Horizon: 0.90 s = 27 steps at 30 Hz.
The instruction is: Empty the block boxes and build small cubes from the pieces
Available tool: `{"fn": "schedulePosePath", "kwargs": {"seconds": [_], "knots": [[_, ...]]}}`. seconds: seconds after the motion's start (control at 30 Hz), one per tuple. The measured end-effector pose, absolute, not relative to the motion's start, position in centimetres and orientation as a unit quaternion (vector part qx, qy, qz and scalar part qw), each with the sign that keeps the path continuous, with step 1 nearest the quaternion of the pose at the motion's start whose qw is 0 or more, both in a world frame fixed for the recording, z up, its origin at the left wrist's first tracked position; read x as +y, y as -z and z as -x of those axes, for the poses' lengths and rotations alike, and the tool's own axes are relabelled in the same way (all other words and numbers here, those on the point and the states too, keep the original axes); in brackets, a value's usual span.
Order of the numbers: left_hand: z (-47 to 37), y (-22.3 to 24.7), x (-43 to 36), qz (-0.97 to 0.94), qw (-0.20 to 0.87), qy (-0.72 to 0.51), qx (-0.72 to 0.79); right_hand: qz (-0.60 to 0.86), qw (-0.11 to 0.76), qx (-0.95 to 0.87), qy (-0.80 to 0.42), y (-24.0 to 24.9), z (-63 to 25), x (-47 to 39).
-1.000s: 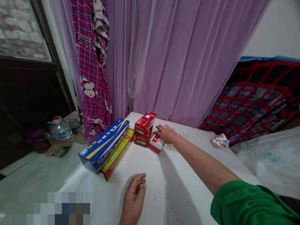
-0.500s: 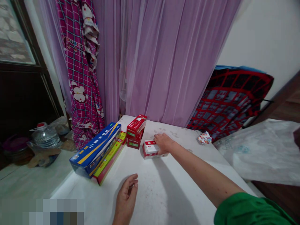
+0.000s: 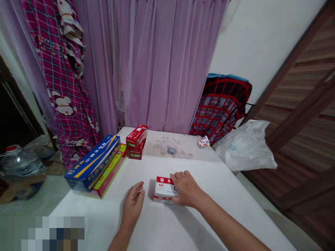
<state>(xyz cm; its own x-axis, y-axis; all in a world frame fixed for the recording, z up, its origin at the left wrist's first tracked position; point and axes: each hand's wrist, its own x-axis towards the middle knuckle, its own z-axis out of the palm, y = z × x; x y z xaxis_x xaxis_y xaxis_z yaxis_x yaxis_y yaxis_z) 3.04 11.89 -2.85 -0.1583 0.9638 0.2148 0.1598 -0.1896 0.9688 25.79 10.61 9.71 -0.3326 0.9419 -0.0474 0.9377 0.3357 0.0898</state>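
Note:
My right hand (image 3: 186,190) grips the right end of a white and red box (image 3: 164,189), its thumb at the near side and fingers over the far side. The box is on or just above the white table (image 3: 151,223); I cannot tell which. To its left, my left hand (image 3: 132,205) has its fingers loosely curved and apart, with nothing in it. Two red boxes (image 3: 136,137) are stacked toward the back. Left of them lie long blue boxes (image 3: 92,162) beside a yellow-green and red box (image 3: 110,174).
A crumpled wrapper (image 3: 203,142) lies at the table's back right, near a white plastic bag (image 3: 243,146). Purple curtains (image 3: 167,69) hang behind the table. A water bottle (image 3: 22,162) is at the far left.
My right hand has brought the white and red box nearer, away from the red stack. The view has turned to the right. My left hand stays open.

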Motion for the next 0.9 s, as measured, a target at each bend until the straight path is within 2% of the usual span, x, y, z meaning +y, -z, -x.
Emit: {"fn": "schedulePosePath", "kwargs": {"seconds": [0.23,0.43,0.6,0.9], "knots": [[-4.0,1.3,8.9,-0.735,0.126,-0.487,0.454,-0.576,-0.026,0.817,-0.006,-8.3,-26.1,6.9],[-4.0,0.2,8.3,-0.81,-0.058,-0.445,0.377,-0.562,-0.134,0.812,-0.079,-5.4,-26.2,5.2],[-3.6,-1.3,9.2,-0.848,-0.072,-0.39,0.35,-0.572,-0.186,0.792,-0.109,-3.9,-28.3,3.4],[-4.3,-2.6,9.4,-0.862,-0.019,-0.319,0.393,-0.602,-0.183,0.777,-0.036,-4.6,-31.9,3.0]]}}
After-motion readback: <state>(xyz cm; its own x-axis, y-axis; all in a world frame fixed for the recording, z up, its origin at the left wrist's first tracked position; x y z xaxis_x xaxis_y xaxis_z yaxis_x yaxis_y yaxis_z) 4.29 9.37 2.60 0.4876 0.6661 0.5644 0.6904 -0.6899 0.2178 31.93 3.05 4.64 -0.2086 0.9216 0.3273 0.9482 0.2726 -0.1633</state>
